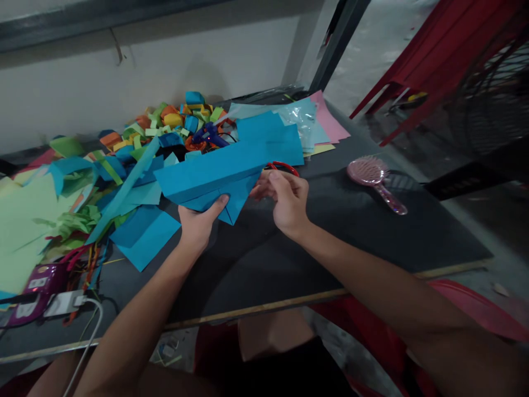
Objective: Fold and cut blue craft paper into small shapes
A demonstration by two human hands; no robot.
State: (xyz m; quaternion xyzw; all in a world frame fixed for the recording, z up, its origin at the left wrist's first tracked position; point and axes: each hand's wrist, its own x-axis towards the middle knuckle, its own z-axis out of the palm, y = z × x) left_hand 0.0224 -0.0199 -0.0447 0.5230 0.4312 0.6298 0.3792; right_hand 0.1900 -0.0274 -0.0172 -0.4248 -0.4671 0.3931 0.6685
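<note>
A folded sheet of blue paper [215, 168] is raised above the dark table, with a creased, pointed flap on its near side. My left hand [198, 220] grips its lower edge, thumb pressed on top and the other fingers hidden underneath. At the paper's right edge is my right hand [287, 201], its thumb and fingers closed together. What they pinch, if anything, is hidden. A red loop [287, 166], like a scissor handle, shows just behind the right fingers; I cannot tell whether they touch it. More blue paper [270, 129] lies beyond the folded sheet.
Folded coloured paper pieces [169, 121] are heaped at the back beside a blue glue gun [210, 134]. A loose blue sheet [144, 234] and green paper [27, 220] lie left. A purple power strip [43, 284] has a white cable. A pink hairbrush [374, 179] lies right.
</note>
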